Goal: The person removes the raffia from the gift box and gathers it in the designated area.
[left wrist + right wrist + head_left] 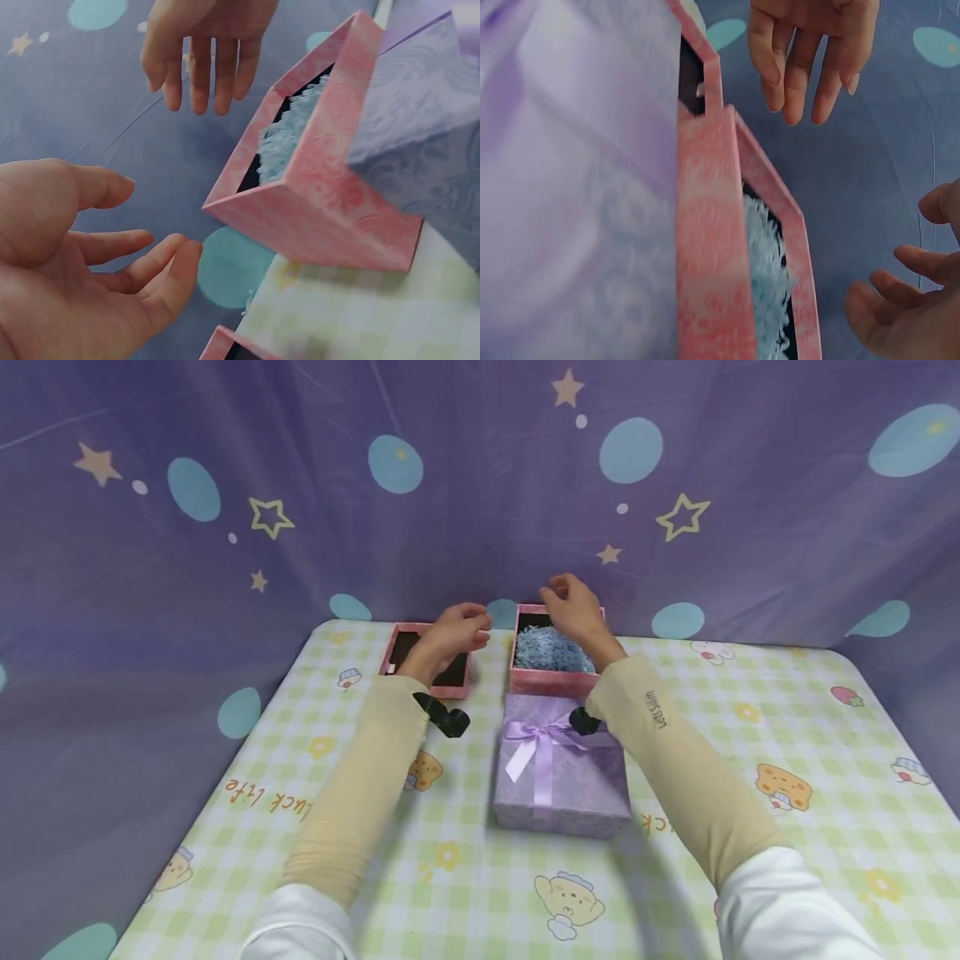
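A pink box (553, 682) stands uncovered at the back, with light-blue shredded paper (551, 649) and a dark lining inside. Over its rear right part hovers my right hand (573, 607), fingers loosely bent around nothing. My left hand (452, 637) hangs above the pink box lid (448, 692), which lies to the left with its dark inside facing up. In the left wrist view the fingers of the left hand (112, 262) are spread and bare. The right wrist view shows the right hand (915, 292) likewise apart from the pink box (712, 247).
In front of the pink box sits a closed lilac gift box (562, 793) with a ribbon bow (542, 737). A checked cloth (420, 893) with cartoon prints covers the table. Behind it hangs a purple curtain (480, 543) with stars and ovals.
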The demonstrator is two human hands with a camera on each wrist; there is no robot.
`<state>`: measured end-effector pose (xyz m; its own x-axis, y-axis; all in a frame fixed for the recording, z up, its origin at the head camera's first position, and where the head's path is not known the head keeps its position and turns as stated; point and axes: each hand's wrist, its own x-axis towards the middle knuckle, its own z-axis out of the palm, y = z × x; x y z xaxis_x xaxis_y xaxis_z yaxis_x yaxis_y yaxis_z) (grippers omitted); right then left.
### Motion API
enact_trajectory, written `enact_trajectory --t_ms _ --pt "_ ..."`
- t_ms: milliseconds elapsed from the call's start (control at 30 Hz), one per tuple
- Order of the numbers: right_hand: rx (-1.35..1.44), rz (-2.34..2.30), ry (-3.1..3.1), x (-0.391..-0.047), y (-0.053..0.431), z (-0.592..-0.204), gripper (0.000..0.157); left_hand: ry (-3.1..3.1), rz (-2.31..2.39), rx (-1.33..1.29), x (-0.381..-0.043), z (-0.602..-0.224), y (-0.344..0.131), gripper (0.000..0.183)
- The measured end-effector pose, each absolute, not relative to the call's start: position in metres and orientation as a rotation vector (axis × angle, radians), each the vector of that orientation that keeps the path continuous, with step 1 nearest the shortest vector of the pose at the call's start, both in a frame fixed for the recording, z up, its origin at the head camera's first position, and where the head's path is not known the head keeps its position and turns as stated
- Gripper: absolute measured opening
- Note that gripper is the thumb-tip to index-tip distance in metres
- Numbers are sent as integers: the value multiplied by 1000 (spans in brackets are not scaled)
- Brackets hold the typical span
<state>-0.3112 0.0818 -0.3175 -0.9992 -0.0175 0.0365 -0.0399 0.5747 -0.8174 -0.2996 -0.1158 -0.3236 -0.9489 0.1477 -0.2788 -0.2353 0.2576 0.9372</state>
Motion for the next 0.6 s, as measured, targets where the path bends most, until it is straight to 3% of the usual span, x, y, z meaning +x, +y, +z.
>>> enact_trajectory --t_ms 300,600 --pt "52 1337 -2904 -315 98 -327 49 2093 1710 -11 -301 -332 -94 55" --pt "95 1352 -3104 -313 105 -335 65 2389 1451 140 -322 -365 -87 57"
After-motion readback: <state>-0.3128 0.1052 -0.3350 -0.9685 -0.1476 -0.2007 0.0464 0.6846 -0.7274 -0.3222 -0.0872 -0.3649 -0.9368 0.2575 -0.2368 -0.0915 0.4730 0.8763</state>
